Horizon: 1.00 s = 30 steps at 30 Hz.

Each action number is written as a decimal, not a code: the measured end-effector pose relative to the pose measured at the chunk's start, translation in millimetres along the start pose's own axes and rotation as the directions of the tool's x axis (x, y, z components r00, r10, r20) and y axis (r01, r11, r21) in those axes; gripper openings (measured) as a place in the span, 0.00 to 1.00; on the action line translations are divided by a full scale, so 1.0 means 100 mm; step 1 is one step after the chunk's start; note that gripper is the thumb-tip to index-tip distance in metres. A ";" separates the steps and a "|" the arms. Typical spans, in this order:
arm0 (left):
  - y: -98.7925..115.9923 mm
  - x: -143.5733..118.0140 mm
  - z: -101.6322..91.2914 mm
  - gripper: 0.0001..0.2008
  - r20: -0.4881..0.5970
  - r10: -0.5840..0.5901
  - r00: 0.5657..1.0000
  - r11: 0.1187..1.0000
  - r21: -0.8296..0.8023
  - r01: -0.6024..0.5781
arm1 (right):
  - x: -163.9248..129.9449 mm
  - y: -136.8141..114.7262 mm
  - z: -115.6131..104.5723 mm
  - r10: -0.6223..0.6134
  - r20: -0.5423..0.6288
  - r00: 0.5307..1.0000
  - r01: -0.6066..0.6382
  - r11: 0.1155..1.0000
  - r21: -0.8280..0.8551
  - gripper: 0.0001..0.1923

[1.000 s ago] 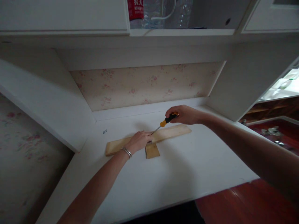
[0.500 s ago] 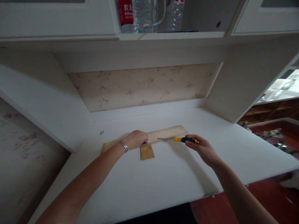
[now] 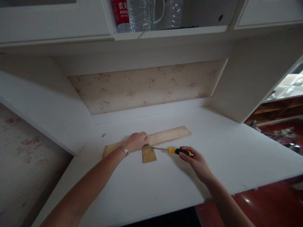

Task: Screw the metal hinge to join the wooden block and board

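Fingers, right: the right hand (image 3: 195,161) is wrapped around the yellow-and-black handle of a screwdriver (image 3: 176,151), closed on it near the butt end.
Fingers, left: the left hand (image 3: 136,141) lies palm down with fingers curled over a long wooden strip (image 3: 165,136); it presses rather than grips, holding nothing.
Screwdriver: lies nearly flat and level with the desk, shaft pointing left, tip at a small metal fitting (image 3: 146,146) just beside the left fingertips.
Wood: the strip lies slantwise across the white desk (image 3: 213,164); a small wooden block (image 3: 148,154) sits against its near edge, the fitting at the join.
Why so held: the left hand's weight seems to keep the strip from sliding while the tip works at the join; the low shaft suits reaching in from the side.
Wrist: a silver bangle (image 3: 123,149) on the left.
Around: small dark speck (image 3: 103,135) on the desk to the left; floral wallpaper (image 3: 146,86) behind.
Writing: a bottle with a red label (image 3: 120,12) on the shelf above carries white Chinese characters and Latin letters beginning "NONG"; the rest is too small to read.
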<state>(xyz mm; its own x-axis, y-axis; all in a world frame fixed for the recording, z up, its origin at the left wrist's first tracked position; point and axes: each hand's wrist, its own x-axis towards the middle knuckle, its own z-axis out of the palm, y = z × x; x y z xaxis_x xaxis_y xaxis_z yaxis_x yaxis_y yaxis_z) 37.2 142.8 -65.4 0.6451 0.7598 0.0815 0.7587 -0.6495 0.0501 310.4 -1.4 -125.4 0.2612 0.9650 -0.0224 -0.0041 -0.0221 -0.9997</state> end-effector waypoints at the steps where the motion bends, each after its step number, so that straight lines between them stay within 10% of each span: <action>1: -0.04 -0.01 0.01 0.18 -0.021 -0.037 0.999 0.999 -0.019 0.037 | -0.01 0.03 0.02 0.010 -0.004 1.000 -0.010 1.000 0.017 0.22; 9: -0.94 -0.50 -0.03 0.16 -0.136 -0.295 0.946 0.954 -0.092 0.285 | -0.05 0.20 0.10 0.074 -0.065 0.995 -0.068 0.993 0.097 0.22; 15: -1.86 -1.18 0.06 0.17 -0.222 -0.598 0.770 0.790 -0.001 0.614 | -0.04 0.27 0.10 0.079 -0.088 0.993 -0.074 0.996 0.056 0.22; 21: -2.32 -1.48 0.27 0.19 -0.214 -0.730 0.649 0.654 0.056 0.755 | -0.02 0.24 0.16 0.119 -0.115 0.986 -0.115 0.992 0.044 0.23; 30: -2.47 -1.34 0.43 0.21 -0.139 -0.703 0.697 0.697 0.058 0.715 | 0.00 0.28 0.19 0.144 -0.145 0.979 -0.142 0.989 0.027 0.23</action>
<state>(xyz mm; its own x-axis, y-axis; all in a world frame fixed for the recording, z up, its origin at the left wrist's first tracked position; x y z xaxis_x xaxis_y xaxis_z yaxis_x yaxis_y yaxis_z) -232.6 202.9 -131.8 -0.0967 0.9823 0.1602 0.9951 0.0923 0.0352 292.1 2.5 -153.1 0.3947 0.9037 -0.1661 -0.0676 -0.1517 -0.9861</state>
